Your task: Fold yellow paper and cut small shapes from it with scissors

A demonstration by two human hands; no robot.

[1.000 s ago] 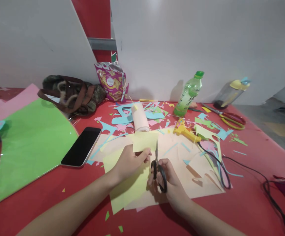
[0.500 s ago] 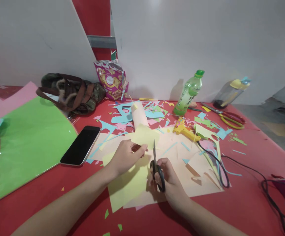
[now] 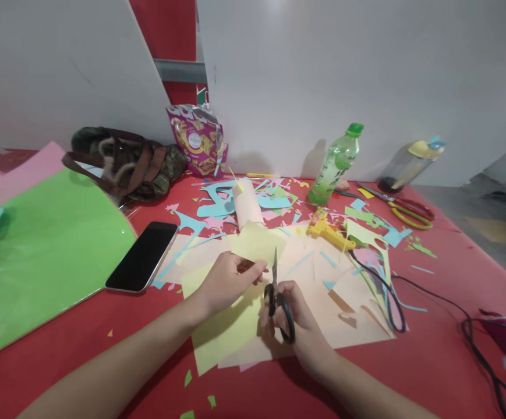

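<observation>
A small piece of pale yellow paper (image 3: 259,241) is pinched between the thumb and fingers of my left hand (image 3: 230,282). My right hand (image 3: 303,326) holds black-handled scissors (image 3: 279,308), fingers through the loops, blades pointing up and away from me. The blade tips are by the right edge of the paper; whether they touch it I cannot tell. Beneath both hands lie a larger yellow sheet (image 3: 222,337) and a cream sheet (image 3: 349,317). Just beyond the held piece rests a rolled pale paper tube (image 3: 247,203).
A phone (image 3: 142,256) and green sheets (image 3: 60,250) lie left. Behind are a bag (image 3: 148,163), a snack pouch (image 3: 198,139) and a green bottle (image 3: 338,166). On the right are a yellow glue gun (image 3: 333,234), its black cord (image 3: 445,297), and red-and-yellow-handled scissors (image 3: 410,212). Paper scraps surround the tube.
The held yellow paper has tilted a little and shifted slightly toward the right. The scissors' handle loops have spread slightly apart. Both hands stay in nearly the same place.
</observation>
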